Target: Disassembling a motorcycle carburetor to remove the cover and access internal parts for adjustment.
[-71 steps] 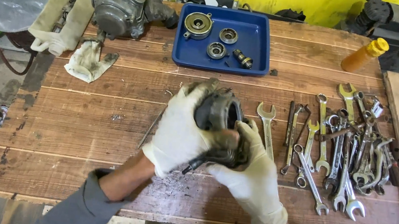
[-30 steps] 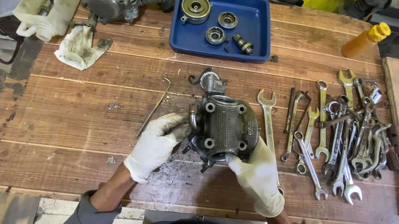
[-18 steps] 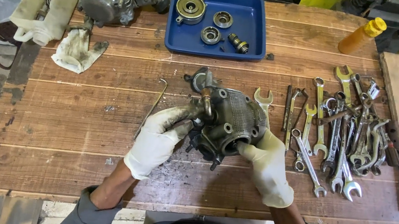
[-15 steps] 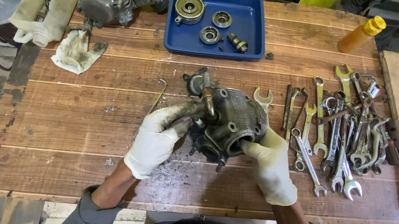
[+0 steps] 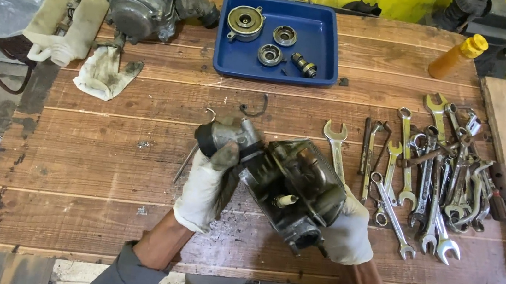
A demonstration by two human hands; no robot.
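Both my gloved hands hold a grimy finned engine cylinder head (image 5: 295, 188) above the wooden workbench (image 5: 92, 162). My left hand (image 5: 209, 184) grips its round intake end at the left. My right hand (image 5: 347, 232) supports the lower right side from beneath. The part is tilted, its fins facing up and right, with a spark plug tip showing on its near face. A thin metal rod (image 5: 191, 154) lies on the planks just left of my left hand.
A blue tray (image 5: 324, 48) with bearings and small parts sits at the back. An engine casing (image 5: 145, 0) and dirty rags (image 5: 105, 74) lie back left. Several wrenches (image 5: 427, 174) are spread on the right, an orange bottle (image 5: 459, 56) behind them.
I have turned the cylinder head over, from its bolt-hole face up to its finned side up, and tilted it. My left hand shifted onto the intake end.
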